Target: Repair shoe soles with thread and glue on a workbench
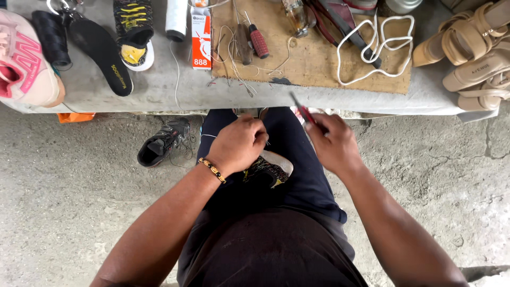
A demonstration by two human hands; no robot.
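Head view: a dark knitted shoe (268,170) with yellow flecks and a pale sole was seen resting on the person's lap, between the thighs. It was pressed down by the left hand (238,143), whose fingers were curled closed over the shoe's upper; a thin pale thread (210,136) was seen running off to the left from beneath that hand. A beaded bracelet (212,170) was worn on the left wrist.

A red-handled tool (304,112) was gripped by the right hand (333,146), the fingers being closed around its handle and its tip pointed up and to the left, just above the lap and near the left hand. The two hands were held close together but apart.

Beyond the knees, a grey workbench (159,90) was seen. On it were laid a black insole (101,53), a matching dark and yellow shoe (133,29), a pink and white sneaker (24,64), a white spool (176,18), a wooden board (313,61) carrying a red-handled awl (257,40) and a looped white cord (374,50), and beige sandals (473,53) at the right end. A black shoe (162,142) was left lying on the concrete floor (64,202) beneath the bench.
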